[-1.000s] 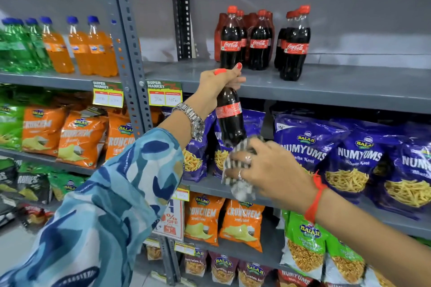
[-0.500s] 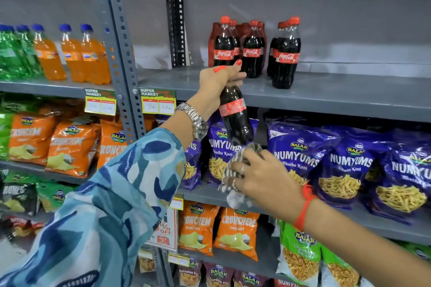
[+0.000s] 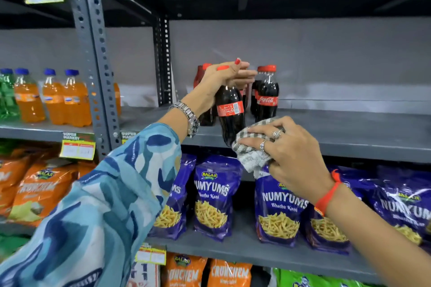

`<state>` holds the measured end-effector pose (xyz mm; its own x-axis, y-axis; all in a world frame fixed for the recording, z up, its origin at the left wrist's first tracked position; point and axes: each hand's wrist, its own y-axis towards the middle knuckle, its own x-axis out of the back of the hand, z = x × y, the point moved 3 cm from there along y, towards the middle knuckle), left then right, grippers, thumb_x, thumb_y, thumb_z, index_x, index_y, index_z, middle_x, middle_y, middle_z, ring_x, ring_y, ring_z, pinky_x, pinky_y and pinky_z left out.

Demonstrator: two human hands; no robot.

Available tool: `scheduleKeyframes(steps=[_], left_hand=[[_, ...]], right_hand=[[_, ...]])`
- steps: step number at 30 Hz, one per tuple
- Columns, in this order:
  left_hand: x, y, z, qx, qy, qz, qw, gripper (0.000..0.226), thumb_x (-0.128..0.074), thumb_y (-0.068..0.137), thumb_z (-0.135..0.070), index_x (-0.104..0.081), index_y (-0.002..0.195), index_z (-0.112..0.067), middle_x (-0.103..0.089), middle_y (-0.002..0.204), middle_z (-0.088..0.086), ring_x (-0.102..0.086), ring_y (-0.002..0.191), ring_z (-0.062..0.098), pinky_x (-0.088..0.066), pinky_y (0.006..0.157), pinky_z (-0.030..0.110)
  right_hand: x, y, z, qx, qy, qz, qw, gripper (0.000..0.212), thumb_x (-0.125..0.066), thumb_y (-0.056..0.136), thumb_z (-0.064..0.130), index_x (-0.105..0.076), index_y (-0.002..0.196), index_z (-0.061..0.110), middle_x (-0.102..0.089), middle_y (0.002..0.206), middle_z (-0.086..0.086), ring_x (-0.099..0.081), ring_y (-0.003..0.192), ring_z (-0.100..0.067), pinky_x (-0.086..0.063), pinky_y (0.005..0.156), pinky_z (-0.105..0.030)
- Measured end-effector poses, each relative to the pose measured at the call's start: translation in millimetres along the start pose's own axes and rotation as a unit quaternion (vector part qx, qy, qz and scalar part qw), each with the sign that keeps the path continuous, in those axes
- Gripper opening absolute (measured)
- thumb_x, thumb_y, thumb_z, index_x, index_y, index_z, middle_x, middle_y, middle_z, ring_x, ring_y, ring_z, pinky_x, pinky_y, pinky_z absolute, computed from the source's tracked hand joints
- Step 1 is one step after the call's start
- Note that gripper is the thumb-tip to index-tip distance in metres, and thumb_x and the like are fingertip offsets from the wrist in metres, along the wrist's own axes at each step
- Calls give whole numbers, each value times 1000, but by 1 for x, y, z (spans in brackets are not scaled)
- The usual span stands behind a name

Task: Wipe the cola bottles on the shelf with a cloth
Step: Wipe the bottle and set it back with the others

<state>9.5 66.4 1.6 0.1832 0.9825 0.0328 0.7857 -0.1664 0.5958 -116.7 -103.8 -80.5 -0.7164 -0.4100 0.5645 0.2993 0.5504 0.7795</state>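
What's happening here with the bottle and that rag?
A person is cleaning shop stock. The left hand grips a cola bottle by its neck, holding it at the front edge of the grey shelf. The right hand presses a checked cloth against the bottle's lower part. More cola bottles stand behind on the shelf.

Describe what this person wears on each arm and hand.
Left arm: a loose sleeve patterned in light blue, dark blue and white, a silver metal watch at the wrist, and red nail polish on the left hand. Right hand: two silver rings, and a red thread band around the bare wrist.
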Motion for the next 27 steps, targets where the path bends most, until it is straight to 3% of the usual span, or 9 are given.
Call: scheduleKeyframes(steps=[4, 7, 11, 16, 22, 24, 27], left_hand=[[-7, 28, -3, -9, 31, 16, 999, 19, -56, 91, -22, -65, 100, -8, -76, 89, 5, -72, 86, 22, -57, 72, 25], [-12, 46, 4, -2, 45, 30, 999, 16, -54, 91, -19, -64, 95, -7, -76, 82, 3, -73, 79, 19, -58, 77, 29], [-15, 67, 21, 17, 55, 39, 998, 15, -55, 90, -18, -64, 92, -7, -76, 80, 3, -73, 75, 18, -57, 71, 24], [-11, 82, 37, 19, 98, 54, 994, 14, -56, 89, -23, -65, 92, -13, -76, 78, -4, -72, 77, 15, -53, 81, 22], [-6, 89, 42, 17, 105, 50, 993, 18, -54, 90, -24, -63, 99, -10, -76, 78, -5, -73, 75, 13, -54, 71, 17], [-7, 90, 42, 28, 118, 53, 991, 19, -54, 90, -23, -63, 101, -9, -76, 78, -6, -72, 76, 12, -53, 75, 20], [-7, 92, 40, 46, 149, 75, 985, 23, -53, 91, -24, -61, 107, -10, -75, 81, -7, -72, 80, 12, -47, 94, 29]], right_hand=[[-12, 4, -13, -18, -20, 8, 1000, 54, -40, 66, 11, -72, 105, 31, -70, 107, 11, -57, 91, -24, -52, 66, -33], [-21, 4, -23, -30, -20, 11, 999, 53, -60, 60, 3, -72, 105, 30, -70, 107, 10, -59, 91, -25, -53, 66, -35], [-30, 3, -35, -37, -20, 11, 999, 60, -31, 65, 13, -71, 105, 31, -70, 107, 10, -59, 91, -25, -54, 65, -35], [-39, 7, -46, -51, -25, 6, 998, 62, -27, 65, 16, -71, 106, 30, -70, 109, 10, -59, 92, -25, -54, 66, -34], [-48, 19, -55, -63, -15, 10, 998, 56, -67, 58, 1, -71, 106, 27, -69, 109, 9, -58, 91, -27, -54, 64, -38], [-50, 22, -56, -65, -12, 11, 998, 59, -70, 55, -2, -71, 106, 27, -69, 109, 9, -58, 91, -26, -53, 63, -37], [-51, 23, -57, -63, -3, -1, 998, 50, -66, 62, 5, -71, 106, 28, -69, 109, 10, -57, 92, -24, -53, 63, -35]])
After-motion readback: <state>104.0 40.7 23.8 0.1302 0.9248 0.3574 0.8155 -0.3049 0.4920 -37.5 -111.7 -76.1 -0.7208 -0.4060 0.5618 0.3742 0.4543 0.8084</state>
